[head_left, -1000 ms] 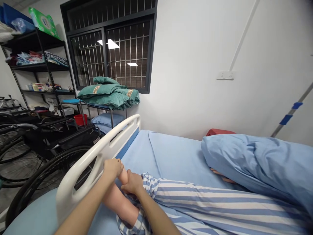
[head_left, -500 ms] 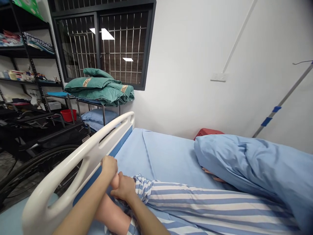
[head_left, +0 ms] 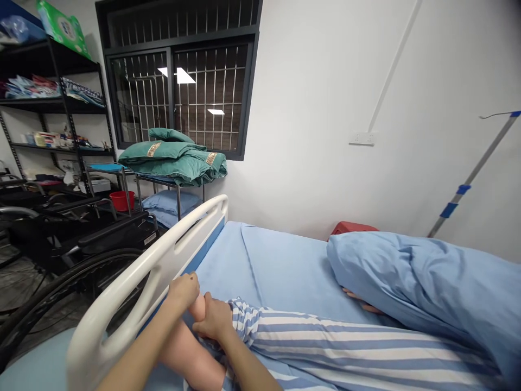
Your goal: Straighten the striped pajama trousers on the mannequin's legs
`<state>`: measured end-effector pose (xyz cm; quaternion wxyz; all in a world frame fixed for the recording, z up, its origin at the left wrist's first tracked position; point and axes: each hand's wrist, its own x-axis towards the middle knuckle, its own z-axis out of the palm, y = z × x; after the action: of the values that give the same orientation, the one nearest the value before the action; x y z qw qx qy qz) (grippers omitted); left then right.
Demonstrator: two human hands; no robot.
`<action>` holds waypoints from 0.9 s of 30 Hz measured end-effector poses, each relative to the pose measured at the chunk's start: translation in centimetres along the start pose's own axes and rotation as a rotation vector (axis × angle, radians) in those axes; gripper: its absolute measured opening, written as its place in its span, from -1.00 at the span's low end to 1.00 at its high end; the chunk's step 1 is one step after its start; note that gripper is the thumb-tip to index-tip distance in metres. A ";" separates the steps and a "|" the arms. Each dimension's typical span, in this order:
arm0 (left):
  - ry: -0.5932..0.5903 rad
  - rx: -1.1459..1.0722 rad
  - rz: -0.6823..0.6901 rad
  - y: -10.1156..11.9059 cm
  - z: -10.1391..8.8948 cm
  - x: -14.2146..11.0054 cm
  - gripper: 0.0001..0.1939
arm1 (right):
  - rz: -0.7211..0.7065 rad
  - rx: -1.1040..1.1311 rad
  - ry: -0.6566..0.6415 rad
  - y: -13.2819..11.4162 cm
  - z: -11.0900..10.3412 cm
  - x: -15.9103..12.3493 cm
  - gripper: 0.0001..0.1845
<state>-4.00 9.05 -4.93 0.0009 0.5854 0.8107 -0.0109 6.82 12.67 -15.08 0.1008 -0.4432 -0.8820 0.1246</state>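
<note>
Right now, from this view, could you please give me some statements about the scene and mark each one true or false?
1. The left hand and the right hand both hold a bare limb of the figure in striped clothes. True.
2. The bed rail is black. False: the bed rail is white.
3. The green quilt lies on the bed. False: the green quilt lies folded on a metal rack under the window.
4. A wheelchair stands beyond the rail, at the left of the view. True.

A bare, pale limb (head_left: 183,353) slants up out of a blue-and-white striped cuff (head_left: 225,378), its upper end partly covered where it is gripped, and it stands raised over a light blue bed sheet (head_left: 277,271), just beside a white bed rail (head_left: 163,248).
</note>
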 end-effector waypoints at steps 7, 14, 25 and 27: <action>0.078 0.132 0.026 -0.2 -0.6 -2.5 -0.58 | -0.010 0.021 0.029 -0.2 -0.2 -0.4 -0.45; 0.026 0.183 0.003 0.5 -1.6 -1.3 -0.63 | 0.002 0.020 0.023 -0.2 -0.2 -0.6 -0.46; -0.072 0.239 -0.011 2.4 -0.5 2.4 -0.68 | 0.012 0.038 0.030 0.1 0.1 -0.4 -0.46; -0.066 0.223 0.008 2.5 0.1 2.8 -0.69 | 0.024 0.040 0.031 0.1 0.2 -0.2 -0.46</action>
<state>-2.52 12.51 -5.07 -0.0374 0.5843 0.8017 -0.1201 6.97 12.50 -15.36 0.1217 -0.4535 -0.8723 0.1365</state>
